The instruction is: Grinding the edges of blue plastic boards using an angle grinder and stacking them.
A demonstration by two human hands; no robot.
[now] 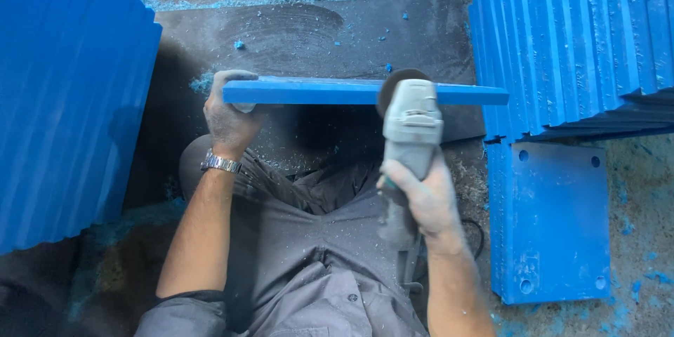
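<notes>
Dusty floor (295,28); grinder (409,126) hides disc, left hand (228,116) grips plate (316,91).

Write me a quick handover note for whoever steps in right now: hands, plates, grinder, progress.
Left hand: grips the left end of the blue plate, held on edge.
Right hand: wrapped around the grey angle grinder, disc against the plate's edge right of middle.
Stacks of blue plates stand left and right; one plate with holes lies flat at right.
Blue shavings show grinding under way; how much edge remains cannot be told.
</notes>
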